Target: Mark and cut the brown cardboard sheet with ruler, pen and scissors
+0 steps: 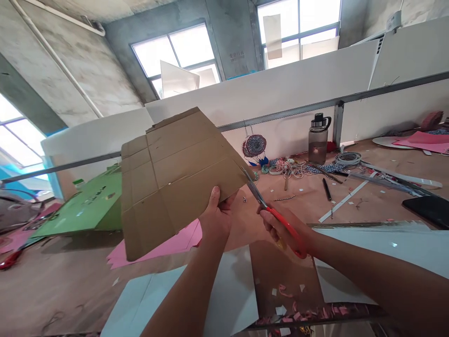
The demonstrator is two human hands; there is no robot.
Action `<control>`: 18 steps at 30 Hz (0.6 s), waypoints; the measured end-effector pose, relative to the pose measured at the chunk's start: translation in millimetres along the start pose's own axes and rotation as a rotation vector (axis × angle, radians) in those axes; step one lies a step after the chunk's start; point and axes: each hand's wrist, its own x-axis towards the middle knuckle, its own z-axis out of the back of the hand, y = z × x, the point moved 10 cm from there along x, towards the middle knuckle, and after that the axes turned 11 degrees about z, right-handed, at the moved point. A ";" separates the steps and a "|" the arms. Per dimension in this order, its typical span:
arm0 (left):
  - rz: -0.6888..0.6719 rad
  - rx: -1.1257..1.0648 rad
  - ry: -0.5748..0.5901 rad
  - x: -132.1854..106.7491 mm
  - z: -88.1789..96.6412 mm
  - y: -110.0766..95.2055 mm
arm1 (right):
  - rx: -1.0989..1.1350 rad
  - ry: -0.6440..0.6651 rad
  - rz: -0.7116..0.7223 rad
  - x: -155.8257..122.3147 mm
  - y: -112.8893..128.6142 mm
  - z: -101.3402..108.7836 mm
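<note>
My left hand grips the lower edge of a large brown cardboard sheet, holding it up tilted above the table. My right hand is closed round the red handles of a pair of scissors. The scissors' metal blades point up and left and meet the cardboard's right edge. Creases and cut lines cross the cardboard.
On the brown table lie pink paper, white sheets, a green board, paper scraps, a pen, rulers, coloured cords and a woven disc. A water bottle stands by the white partition. A dark phone lies right.
</note>
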 end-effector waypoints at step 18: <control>0.140 -0.026 0.014 -19.3 -9.3 29.0 | 0.047 -0.020 0.105 11.9 -9.5 11.2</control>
